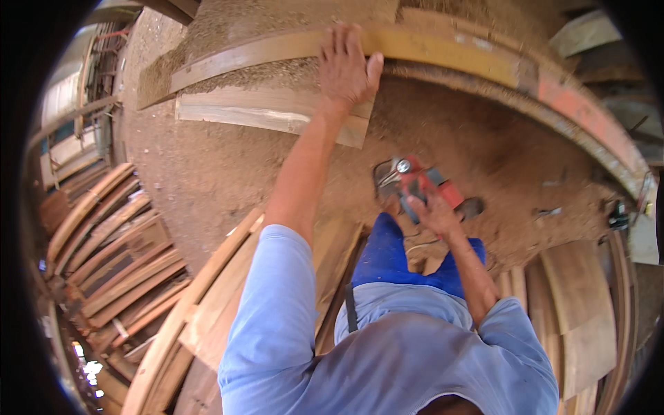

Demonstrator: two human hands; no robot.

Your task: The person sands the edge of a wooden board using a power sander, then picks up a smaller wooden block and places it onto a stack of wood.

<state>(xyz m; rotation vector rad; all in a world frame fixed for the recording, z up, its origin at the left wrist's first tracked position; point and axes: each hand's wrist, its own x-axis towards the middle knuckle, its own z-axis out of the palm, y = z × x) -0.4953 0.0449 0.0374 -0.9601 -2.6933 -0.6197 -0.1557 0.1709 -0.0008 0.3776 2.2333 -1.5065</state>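
Observation:
My left hand [346,72] is stretched forward, fingers extended and thumb apart, lying on a long yellowish wooden plank [443,54]. That plank runs across the far side. My right hand [434,214] is wrapped round a red and black power tool [451,194], which looks like an electric hand planer. The tool is held low above the ground, just in front of my blue-clad legs, and is slightly blurred. Below my left wrist a shorter pale board [256,107] lies with wood shavings [277,75] along its far edge.
Stacked curved-looking boards [124,249] stand at the left. More planks [214,304] lie close beside my left side, and others [577,304] at my right. Brown dirt ground [228,173] spreads between them. A reddish painted stretch [588,114] marks the long plank's right part.

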